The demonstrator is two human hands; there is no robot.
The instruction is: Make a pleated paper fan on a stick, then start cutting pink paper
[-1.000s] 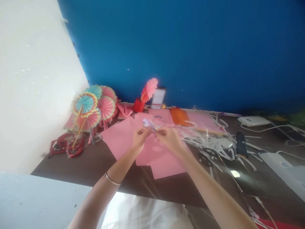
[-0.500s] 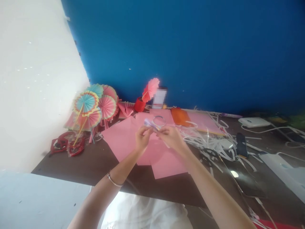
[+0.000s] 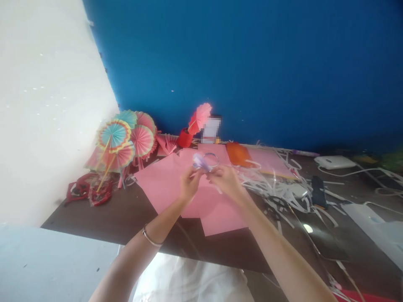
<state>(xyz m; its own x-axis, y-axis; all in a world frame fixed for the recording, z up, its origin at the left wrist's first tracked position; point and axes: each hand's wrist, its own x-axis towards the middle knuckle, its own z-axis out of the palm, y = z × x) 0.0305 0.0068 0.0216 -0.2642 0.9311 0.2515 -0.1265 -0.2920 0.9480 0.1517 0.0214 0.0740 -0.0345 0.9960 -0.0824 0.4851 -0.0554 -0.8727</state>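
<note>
Between my two hands, above pink sheets of paper (image 3: 163, 180), is a small piece of folded lavender paper (image 3: 200, 161) that spreads out at its upper end. My left hand (image 3: 190, 183) pinches it from the left. On its right side, the fingers of my right hand (image 3: 224, 179) are closed on its lower end. A pale strip shows just under my right fingers. Right behind the paper lies a clear ring-shaped tape roll (image 3: 211, 158).
Pleated paper fans (image 3: 113, 136) on sticks stand at the left, near red ribbon in plastic (image 3: 100, 192). A red holder (image 3: 185, 138) carries a pink fan. To the right are an orange packet (image 3: 239, 154), white paper strips (image 3: 267, 186), a phone (image 3: 323, 235) and cables.
The lavender paper now fans out wider and higher at its top, where before it was narrower and blurred. Both hands have stayed nearly in place, closed on it.
</note>
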